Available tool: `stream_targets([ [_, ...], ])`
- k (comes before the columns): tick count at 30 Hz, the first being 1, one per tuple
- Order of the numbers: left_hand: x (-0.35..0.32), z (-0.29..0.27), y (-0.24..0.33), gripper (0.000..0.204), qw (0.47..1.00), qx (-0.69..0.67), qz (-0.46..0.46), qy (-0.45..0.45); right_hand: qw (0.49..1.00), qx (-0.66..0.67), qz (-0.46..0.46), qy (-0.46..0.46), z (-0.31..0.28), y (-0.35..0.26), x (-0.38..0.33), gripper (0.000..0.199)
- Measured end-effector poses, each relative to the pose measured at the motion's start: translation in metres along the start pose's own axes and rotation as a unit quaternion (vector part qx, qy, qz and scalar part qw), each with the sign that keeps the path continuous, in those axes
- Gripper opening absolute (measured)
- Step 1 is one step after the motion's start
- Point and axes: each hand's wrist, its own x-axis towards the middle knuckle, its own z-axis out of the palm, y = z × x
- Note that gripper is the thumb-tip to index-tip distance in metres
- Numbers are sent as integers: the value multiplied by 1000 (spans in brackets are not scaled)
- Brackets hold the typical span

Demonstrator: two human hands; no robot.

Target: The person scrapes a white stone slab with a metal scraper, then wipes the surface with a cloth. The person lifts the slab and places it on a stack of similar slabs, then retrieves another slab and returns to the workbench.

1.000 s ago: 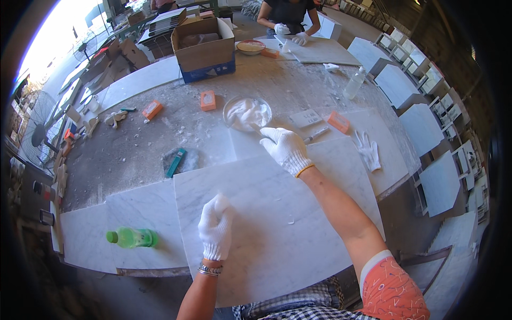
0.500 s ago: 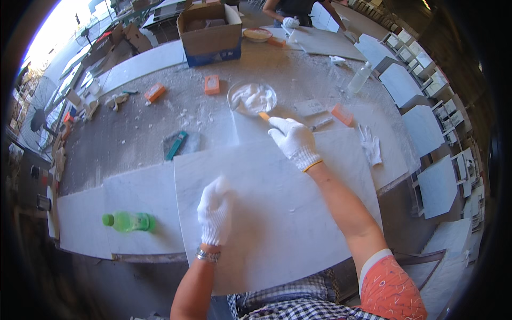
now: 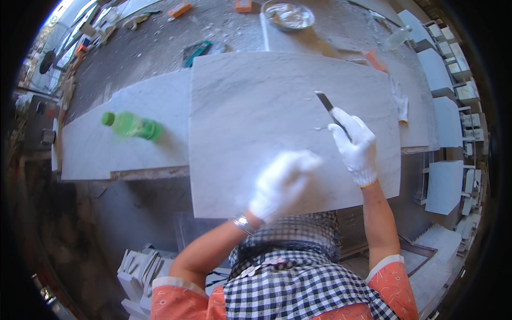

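My right hand (image 3: 356,144), in a white knit glove, grips a narrow dark flat blade (image 3: 326,104) that points up and to the left above the marble slab (image 3: 240,106). Small pale smears of paste (image 3: 319,128) lie on the slab near the blade. My left hand (image 3: 285,184), gloved as well, hovers over the slab's near edge. Motion blurs its fingers, so whether it holds anything is unclear. Beyond the slab stands a round bowl (image 3: 310,16) with white paste in it.
Left of the slab, a green bottle (image 3: 130,125) lies on another slab. A teal-handled tool (image 3: 198,54) rests past the far edge. On the right are a loose white glove (image 3: 400,101), an orange box (image 3: 375,61) and a clear bottle (image 3: 398,38). Stacked slabs (image 3: 447,121) line the right side.
My right hand has come back from beside the bowl to the slab's right side, with the dark blade now showing in it. My left hand has moved right and nearer. The view has tilted down.
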Motion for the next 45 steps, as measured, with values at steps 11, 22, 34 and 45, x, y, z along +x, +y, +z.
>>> stream_targets([
  [11, -86, -60, -6, 33, 990, -69, -103, 74, 993, 74, 29, -86, -18, -52, -104, 37],
  [22, -140, -161, -21, 35, 876, -85, -265, 395, 955, 53, -213, -199, 25, -111, -130, 35],
  [34, -162, -136, 16, 38, 935, 25, -295, 193, 951, 55, -176, -248, 27, -122, -129, 35],
  [45, -160, -136, 22, 37, 949, 120, -275, 96, 934, 12, -198, -298, 27, -123, -132, 36],
])
